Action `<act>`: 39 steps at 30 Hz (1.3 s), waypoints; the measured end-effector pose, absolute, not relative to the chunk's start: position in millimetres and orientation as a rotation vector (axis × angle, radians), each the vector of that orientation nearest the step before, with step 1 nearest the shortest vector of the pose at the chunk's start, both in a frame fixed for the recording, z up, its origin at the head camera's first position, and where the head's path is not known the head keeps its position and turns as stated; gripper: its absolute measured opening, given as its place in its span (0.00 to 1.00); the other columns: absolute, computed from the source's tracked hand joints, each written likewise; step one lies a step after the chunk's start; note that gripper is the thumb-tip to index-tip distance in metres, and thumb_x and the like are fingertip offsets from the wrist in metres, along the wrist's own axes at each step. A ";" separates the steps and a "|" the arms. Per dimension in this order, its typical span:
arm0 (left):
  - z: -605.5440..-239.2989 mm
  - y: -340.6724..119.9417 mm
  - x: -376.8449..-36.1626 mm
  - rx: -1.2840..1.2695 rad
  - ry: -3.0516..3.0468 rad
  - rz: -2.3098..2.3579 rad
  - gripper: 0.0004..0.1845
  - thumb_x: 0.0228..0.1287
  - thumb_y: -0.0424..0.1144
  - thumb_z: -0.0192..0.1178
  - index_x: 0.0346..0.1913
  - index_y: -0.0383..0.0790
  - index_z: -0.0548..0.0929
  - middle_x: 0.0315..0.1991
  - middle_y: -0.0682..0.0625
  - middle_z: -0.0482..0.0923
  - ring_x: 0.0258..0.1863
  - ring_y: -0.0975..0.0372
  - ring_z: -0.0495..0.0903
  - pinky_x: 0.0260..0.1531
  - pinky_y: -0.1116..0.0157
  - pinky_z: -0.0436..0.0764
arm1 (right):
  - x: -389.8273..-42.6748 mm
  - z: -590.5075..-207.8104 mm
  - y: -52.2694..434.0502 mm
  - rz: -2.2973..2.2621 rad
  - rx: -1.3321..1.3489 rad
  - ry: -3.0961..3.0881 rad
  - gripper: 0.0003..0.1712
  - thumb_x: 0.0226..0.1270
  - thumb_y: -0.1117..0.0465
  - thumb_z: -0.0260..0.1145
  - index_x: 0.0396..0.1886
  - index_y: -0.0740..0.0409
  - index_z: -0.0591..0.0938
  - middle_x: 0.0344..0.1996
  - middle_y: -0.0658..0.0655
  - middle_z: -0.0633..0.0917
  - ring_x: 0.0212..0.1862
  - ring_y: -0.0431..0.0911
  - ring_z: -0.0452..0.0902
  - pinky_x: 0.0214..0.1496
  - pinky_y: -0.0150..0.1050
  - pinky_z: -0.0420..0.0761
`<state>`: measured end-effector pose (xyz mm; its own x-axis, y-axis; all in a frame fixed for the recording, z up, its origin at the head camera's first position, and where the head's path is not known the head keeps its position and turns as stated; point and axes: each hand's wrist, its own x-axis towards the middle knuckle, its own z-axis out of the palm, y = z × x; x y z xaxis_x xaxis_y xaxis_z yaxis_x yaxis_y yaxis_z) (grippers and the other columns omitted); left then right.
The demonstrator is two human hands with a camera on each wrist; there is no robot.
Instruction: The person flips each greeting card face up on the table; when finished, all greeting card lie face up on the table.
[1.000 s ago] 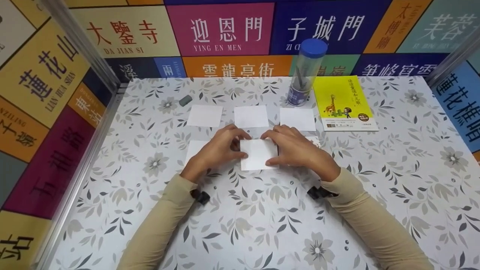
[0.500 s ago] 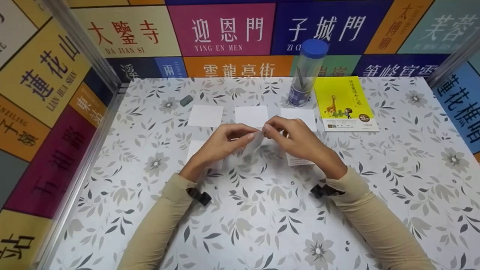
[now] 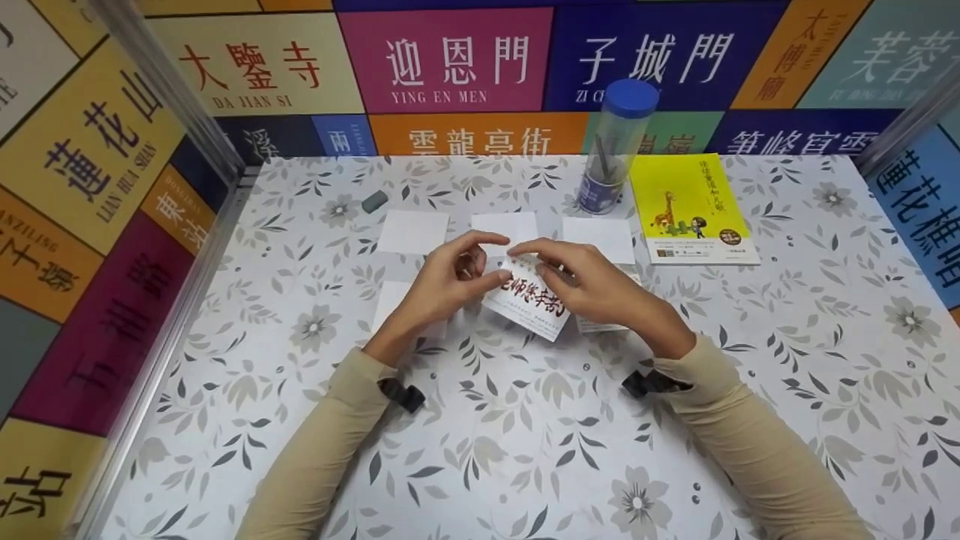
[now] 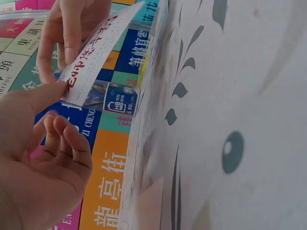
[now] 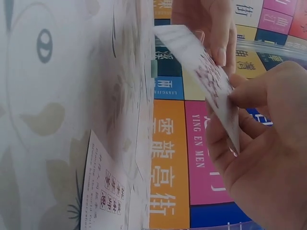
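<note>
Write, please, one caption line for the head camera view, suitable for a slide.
Both hands, left hand and right hand, pinch a printed card above the floral table.

Staged recording booth: a desk (image 3: 787,360) covered in floral-printed sheet is enclosed by metal-framed panels (image 3: 112,187) printed with coloured Chinese place names; a yellow book (image 3: 694,206) and pencil tube (image 3: 611,150) are set out.

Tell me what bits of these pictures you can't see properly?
- White paper card with red and black writing: head view, both hands cover its upper part; the writing is too small to read.
- White paper square on the table's left: head view, the left hand hides most of it.
- Contents of the clear plastic tube with a blue lid: head view, too dim.
</note>
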<state>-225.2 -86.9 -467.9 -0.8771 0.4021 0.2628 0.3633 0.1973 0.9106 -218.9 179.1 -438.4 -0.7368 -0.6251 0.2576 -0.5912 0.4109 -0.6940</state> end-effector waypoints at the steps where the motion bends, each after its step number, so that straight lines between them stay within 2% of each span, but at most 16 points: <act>1: -468.0 -86.5 -225.2 0.770 2.424 1.790 0.19 0.70 0.41 0.75 0.61 0.45 0.87 0.37 0.48 0.78 0.30 0.62 0.77 0.32 0.69 0.77 | -218.8 -438.7 179.0 -1.247 -1.127 2.603 0.27 0.84 0.67 0.57 0.75 0.42 0.79 0.62 0.50 0.88 0.41 0.42 0.81 0.47 0.38 0.80; 5: -469.6 -85.3 -224.5 0.751 2.436 1.727 0.10 0.71 0.40 0.74 0.50 0.42 0.88 0.44 0.49 0.85 0.40 0.62 0.86 0.44 0.65 0.87 | -218.6 -438.4 179.9 -1.221 -1.084 2.646 0.32 0.84 0.64 0.60 0.81 0.38 0.73 0.49 0.52 0.90 0.39 0.43 0.81 0.45 0.40 0.80; 7: -470.2 -84.8 -224.1 0.732 2.414 1.726 0.09 0.72 0.39 0.73 0.48 0.41 0.86 0.45 0.49 0.86 0.42 0.61 0.88 0.47 0.63 0.89 | -219.1 -438.4 181.0 -1.207 -1.042 2.681 0.31 0.82 0.63 0.63 0.80 0.40 0.74 0.48 0.53 0.90 0.43 0.46 0.84 0.50 0.44 0.83; 10: -470.6 -85.0 -223.5 0.705 2.398 1.729 0.09 0.73 0.37 0.72 0.49 0.40 0.83 0.42 0.48 0.86 0.41 0.60 0.88 0.47 0.63 0.89 | -221.8 -440.2 183.1 -1.204 -0.991 2.720 0.31 0.78 0.65 0.66 0.78 0.47 0.76 0.63 0.55 0.88 0.59 0.52 0.86 0.65 0.53 0.83; 12: -470.9 -86.2 -223.5 0.682 2.397 1.738 0.10 0.73 0.36 0.71 0.51 0.40 0.83 0.40 0.47 0.86 0.39 0.58 0.88 0.45 0.63 0.90 | -223.2 -441.2 184.5 -1.180 -0.954 2.739 0.31 0.76 0.65 0.68 0.77 0.50 0.78 0.70 0.55 0.84 0.66 0.54 0.84 0.70 0.57 0.81; 16: -471.4 -90.3 -224.7 0.640 2.409 1.748 0.14 0.74 0.35 0.70 0.58 0.43 0.83 0.38 0.46 0.86 0.35 0.51 0.89 0.39 0.61 0.91 | -225.3 -444.2 186.9 -1.089 -0.890 2.756 0.32 0.73 0.63 0.73 0.76 0.54 0.78 0.71 0.57 0.82 0.73 0.56 0.77 0.75 0.58 0.77; 19: -471.6 -93.8 -225.7 0.603 2.383 1.749 0.17 0.74 0.33 0.70 0.61 0.47 0.83 0.39 0.44 0.85 0.33 0.45 0.90 0.36 0.54 0.92 | -225.7 -446.2 188.2 -0.983 -0.846 2.753 0.35 0.74 0.59 0.74 0.78 0.51 0.76 0.74 0.58 0.79 0.78 0.57 0.72 0.81 0.60 0.70; 22: -471.5 -96.4 -225.7 0.556 2.346 1.727 0.19 0.72 0.31 0.70 0.61 0.48 0.83 0.40 0.43 0.83 0.31 0.46 0.90 0.35 0.49 0.92 | -224.9 -448.2 188.9 -0.869 -0.816 2.737 0.39 0.73 0.55 0.75 0.81 0.48 0.73 0.79 0.59 0.75 0.83 0.61 0.63 0.85 0.63 0.62; 25: -471.8 -97.7 -225.7 0.532 2.341 1.682 0.20 0.71 0.29 0.71 0.61 0.47 0.82 0.40 0.43 0.83 0.30 0.51 0.90 0.34 0.50 0.93 | -223.6 -450.3 188.6 -0.786 -0.804 2.716 0.47 0.69 0.51 0.79 0.84 0.46 0.69 0.82 0.60 0.71 0.85 0.63 0.59 0.87 0.65 0.58; 29: -473.1 -99.5 -227.6 0.575 2.408 1.607 0.19 0.70 0.29 0.71 0.60 0.44 0.83 0.39 0.43 0.84 0.30 0.52 0.90 0.30 0.58 0.91 | -221.5 -452.1 188.1 -0.717 -0.816 2.713 0.55 0.62 0.49 0.84 0.85 0.47 0.67 0.82 0.61 0.70 0.84 0.63 0.61 0.86 0.65 0.58; 34: -475.1 -101.9 -229.6 0.624 2.537 1.484 0.17 0.69 0.32 0.74 0.58 0.41 0.87 0.39 0.45 0.87 0.34 0.55 0.91 0.32 0.66 0.87 | -220.2 -454.0 187.0 -0.607 -0.810 2.759 0.55 0.60 0.47 0.85 0.84 0.50 0.69 0.80 0.61 0.73 0.81 0.62 0.66 0.83 0.65 0.63; 39: -477.4 -102.5 -231.0 0.630 2.623 1.361 0.17 0.65 0.34 0.78 0.56 0.39 0.89 0.40 0.45 0.88 0.37 0.58 0.89 0.40 0.65 0.87 | -219.7 -453.6 185.9 -0.592 -0.806 2.741 0.53 0.59 0.49 0.85 0.83 0.51 0.71 0.80 0.62 0.72 0.81 0.62 0.66 0.84 0.65 0.62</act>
<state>-231.0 -102.5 -477.4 -0.9062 0.4148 0.0827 0.3065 0.5091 0.8043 -219.7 185.9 -453.6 -0.8244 -0.5575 -0.0976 -0.4676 0.7680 -0.4376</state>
